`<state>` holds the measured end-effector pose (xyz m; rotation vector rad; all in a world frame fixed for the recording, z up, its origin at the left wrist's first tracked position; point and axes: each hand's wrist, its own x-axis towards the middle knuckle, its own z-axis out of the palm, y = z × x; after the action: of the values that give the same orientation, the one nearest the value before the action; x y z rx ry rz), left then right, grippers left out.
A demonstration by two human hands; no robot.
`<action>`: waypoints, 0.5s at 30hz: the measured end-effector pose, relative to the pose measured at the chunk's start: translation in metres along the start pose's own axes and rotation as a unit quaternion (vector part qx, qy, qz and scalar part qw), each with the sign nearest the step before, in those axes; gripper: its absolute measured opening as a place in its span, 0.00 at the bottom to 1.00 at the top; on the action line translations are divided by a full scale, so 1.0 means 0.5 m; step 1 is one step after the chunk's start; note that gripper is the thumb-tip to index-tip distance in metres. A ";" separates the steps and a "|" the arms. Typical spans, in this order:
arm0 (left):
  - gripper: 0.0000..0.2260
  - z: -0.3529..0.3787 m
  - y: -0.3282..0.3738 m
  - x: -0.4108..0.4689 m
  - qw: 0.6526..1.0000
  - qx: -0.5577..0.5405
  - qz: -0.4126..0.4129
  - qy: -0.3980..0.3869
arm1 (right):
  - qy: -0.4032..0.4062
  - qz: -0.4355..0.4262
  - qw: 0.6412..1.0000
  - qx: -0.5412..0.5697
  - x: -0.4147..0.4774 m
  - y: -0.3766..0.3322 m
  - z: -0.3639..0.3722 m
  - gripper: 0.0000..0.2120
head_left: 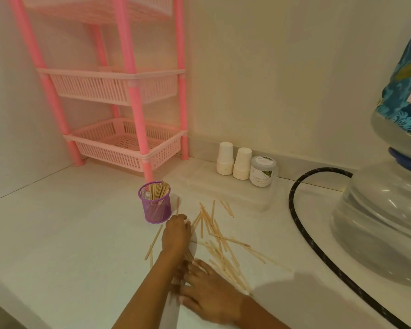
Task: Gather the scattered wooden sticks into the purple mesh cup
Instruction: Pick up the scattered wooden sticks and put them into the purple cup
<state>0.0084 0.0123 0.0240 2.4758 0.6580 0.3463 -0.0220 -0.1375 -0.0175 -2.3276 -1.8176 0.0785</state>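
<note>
While the cup (155, 211) stands upright on the white counter (69, 233), already holding a bundle of sticks that lean toward its right rim, most of the sticks (220, 248) lie loose on the counter to its right and in front of it, crossing one another in a ragged fan. A few more lie to the left of the left hand (176, 235), and one runs from its fingertips up beside the cup.

That hand reaches forward, back up, just right of the cup's base. Its fingers are bent down onto the counter and held close together. I cannot tell whether they pinch a stick or only touch the surface.

Nearer the camera, the right hand (209, 293) lies palm down with its fingers apart and fairly straight, pointing left. The fingertips rest on a clump of sticks that passes under the left forearm.

A pink rack (126, 143) with basket shelves stands in the corner behind the cup. Against the back wall are two stacks of paper cups (224, 159), upside down, with a lidded jar (262, 172) just beside them. A dark hose (301, 224) curves across the counter on the right, next to a large clear bottle (384, 222) of water.
</note>
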 end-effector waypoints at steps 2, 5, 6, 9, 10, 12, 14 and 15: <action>0.15 0.004 -0.004 -0.004 1.000 0.009 0.002 0.018 | 0.000 0.030 1.000 -0.004 -0.004 0.026 -0.009 0.22; 0.15 0.011 -0.007 -0.007 0.997 0.046 0.002 0.057 | 0.000 0.065 0.998 -0.019 -0.008 0.067 -0.022 0.22; 0.15 0.014 -0.006 -0.009 0.996 0.062 -0.005 0.070 | 0.000 0.074 0.997 -0.022 -0.007 0.080 -0.025 0.22; 0.16 0.024 -0.004 -0.018 0.990 0.103 -0.050 0.080 | 0.015 0.113 0.993 -0.015 -0.006 0.113 -0.033 0.21; 0.18 0.028 -0.005 -0.022 0.988 0.117 -0.068 0.070 | 0.029 0.128 0.991 -0.013 -0.006 0.121 -0.035 0.21; 0.23 0.037 -0.011 -0.028 0.983 0.146 -0.104 0.037 | 0.069 0.171 0.983 -0.002 -0.007 0.132 -0.037 0.21; 0.28 0.042 -0.015 -0.032 0.977 0.163 -0.136 0.005 | 0.110 0.245 0.963 0.018 -0.009 0.136 -0.037 0.22; 0.29 0.043 -0.016 -0.034 0.975 0.164 -0.148 -0.008 | 0.120 0.289 0.949 0.026 -0.011 0.137 -0.037 0.23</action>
<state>-0.0008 -0.0003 -0.0001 2.6262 1.1404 0.1078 0.0450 -0.1606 -0.0120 -2.6139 -0.9713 -0.0740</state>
